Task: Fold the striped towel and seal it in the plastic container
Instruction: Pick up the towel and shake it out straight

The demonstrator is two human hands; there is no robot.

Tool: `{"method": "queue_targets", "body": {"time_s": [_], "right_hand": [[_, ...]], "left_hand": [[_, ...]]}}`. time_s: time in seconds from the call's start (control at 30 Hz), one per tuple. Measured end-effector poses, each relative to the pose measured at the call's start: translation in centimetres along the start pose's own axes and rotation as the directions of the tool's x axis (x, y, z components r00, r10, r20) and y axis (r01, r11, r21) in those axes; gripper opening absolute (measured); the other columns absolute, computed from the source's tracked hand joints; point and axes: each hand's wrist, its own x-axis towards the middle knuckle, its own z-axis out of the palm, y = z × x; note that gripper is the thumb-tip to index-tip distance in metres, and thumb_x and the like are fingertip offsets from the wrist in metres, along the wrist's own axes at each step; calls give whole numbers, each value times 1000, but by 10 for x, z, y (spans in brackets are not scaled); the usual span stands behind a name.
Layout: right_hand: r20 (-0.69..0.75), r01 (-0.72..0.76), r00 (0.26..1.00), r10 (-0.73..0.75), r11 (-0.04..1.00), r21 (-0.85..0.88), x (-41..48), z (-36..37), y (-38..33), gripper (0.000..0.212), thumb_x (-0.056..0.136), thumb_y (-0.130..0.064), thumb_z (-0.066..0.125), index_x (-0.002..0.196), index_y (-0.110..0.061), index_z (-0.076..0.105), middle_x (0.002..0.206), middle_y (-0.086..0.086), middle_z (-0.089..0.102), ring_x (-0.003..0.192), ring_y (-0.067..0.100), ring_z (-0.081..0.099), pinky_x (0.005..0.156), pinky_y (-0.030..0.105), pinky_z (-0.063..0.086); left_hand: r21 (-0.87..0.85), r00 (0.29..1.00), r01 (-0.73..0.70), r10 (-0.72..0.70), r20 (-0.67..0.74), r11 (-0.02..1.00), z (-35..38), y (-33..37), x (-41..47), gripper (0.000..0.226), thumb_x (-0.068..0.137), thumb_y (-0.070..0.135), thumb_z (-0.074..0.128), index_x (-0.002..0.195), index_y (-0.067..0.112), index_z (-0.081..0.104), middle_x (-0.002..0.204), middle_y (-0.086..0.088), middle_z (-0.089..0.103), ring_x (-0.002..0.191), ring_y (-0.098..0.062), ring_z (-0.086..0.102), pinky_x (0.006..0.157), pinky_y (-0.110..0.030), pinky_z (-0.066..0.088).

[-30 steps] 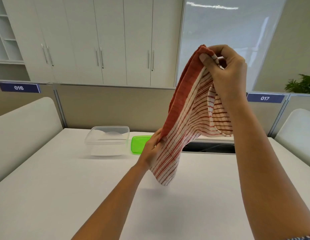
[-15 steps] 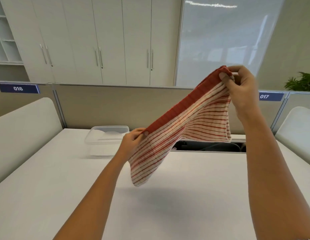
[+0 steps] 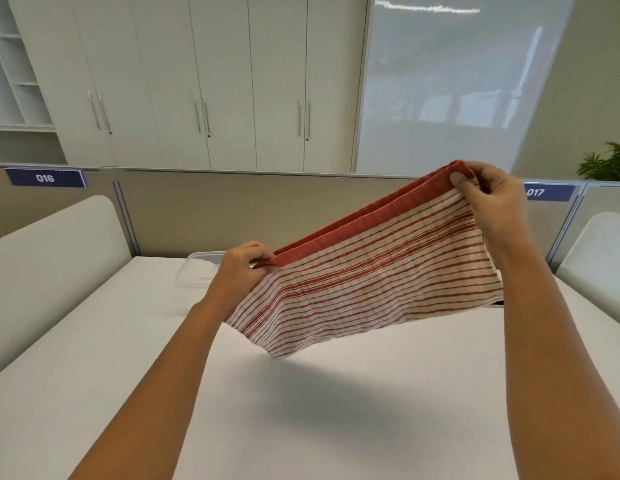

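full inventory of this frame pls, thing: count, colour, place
striped towel: 1, red and white, held up over the table, doubled along its red top edge
plastic container: 1, clear, far side of table, partly hidden behind left hand
table: 1, white, foreground
cabinets: several doors, white, back wall
number signs: 2, blue, on the partition
plant: 1, green, far right
left hand: grip on the towel's lower-left corner
right hand: grip on the raised right corner

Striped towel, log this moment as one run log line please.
phase: folding | striped towel: doubled, held above table | left hand: pinching lower corner | right hand: pinching raised corner | container: partly hidden
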Motion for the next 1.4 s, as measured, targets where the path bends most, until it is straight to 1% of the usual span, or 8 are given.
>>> {"method": "queue_targets", "body": {"time_s": [0.2, 0.47, 0.63, 0.8, 0.97, 1.1, 1.2, 1.4], "right_hand": [[-84, 40, 996, -38, 999, 17, 1, 4, -7, 26, 89, -29, 62, 111, -17, 68, 91, -7, 69, 94, 20, 68, 85, 33, 58], [-118, -18, 993, 12, 999, -46, -2, -3, 12, 23, 91, -31, 59, 110, -22, 67, 86, -16, 66, 89, 12, 64, 80, 24, 54], [-141, -50, 989, 38, 995, -83, -6, -7, 22, 25, 90, -35, 58, 111, -23, 66, 85, -19, 64, 87, 10, 64, 78, 23, 53], [-179, -119, 977, 114, 993, -19, -8, -22, 34, 23, 90, -32, 60, 109, -21, 66, 86, -11, 64, 92, 18, 62, 91, 43, 55], [-178, -100, 980, 94, 995, -23, -10, -21, 27, 26, 88, -35, 61, 109, -20, 67, 84, -11, 64, 91, 20, 62, 93, 49, 54], [-156, -17, 988, 3, 996, -90, -3, -16, 3, 25, 87, -35, 61, 108, -23, 68, 88, -9, 67, 92, 21, 65, 92, 46, 54], [-119, 47, 991, -62, 991, -124, 3, -9, -17, 26, 87, -34, 62, 108, -19, 68, 97, 0, 68, 99, 29, 67, 91, 47, 54], [-55, 128, 989, -136, 982, -141, 11, 8, -51, 26, 86, -31, 64, 107, -18, 70, 95, -1, 68, 96, 23, 67, 91, 43, 55]], "left_hand": [[155, 995, 11, -27, 100, 988, 4, -12, -3, 22, 87, 13, 60, 106, 10, 70, 100, 0, 65, 87, -13, 57, 73, -10, 41], [243, 982, 113, -146, 121, 963, -10, -41, -8, 20, 88, 12, 58, 101, 6, 72, 103, -6, 68, 92, -21, 59, 78, -24, 43], [180, 981, 190, -194, 9, 965, -18, -47, -7, 23, 88, 19, 59, 102, 6, 71, 100, 0, 66, 90, -14, 56, 76, -15, 40], [-55, 967, 252, -254, -16, 966, -44, -55, -12, 13, 83, 18, 66, 90, 12, 76, 93, 8, 70, 89, -9, 62, 78, -10, 42], [-16, 973, 229, -228, 43, 973, -12, -58, -31, 13, 78, 5, 70, 89, 0, 74, 91, -7, 68, 87, -14, 61, 72, 2, 40], [-64, 983, 184, -184, 8, 981, 28, -62, -59, 12, 75, -6, 69, 85, -2, 74, 88, -11, 66, 77, 11, 60, 73, 0, 42], [-37, 993, 115, -115, 3, 993, 55, -59, -80, 21, 73, -13, 66, 84, 2, 76, 84, 4, 64, 80, 19, 56, 74, 1, 40], [-46, 998, 53, -51, 34, 998, 104, -47, -104, 32, 76, -17, 59, 97, 4, 73, 92, -8, 62, 85, -4, 56, 79, -4, 42]]}}
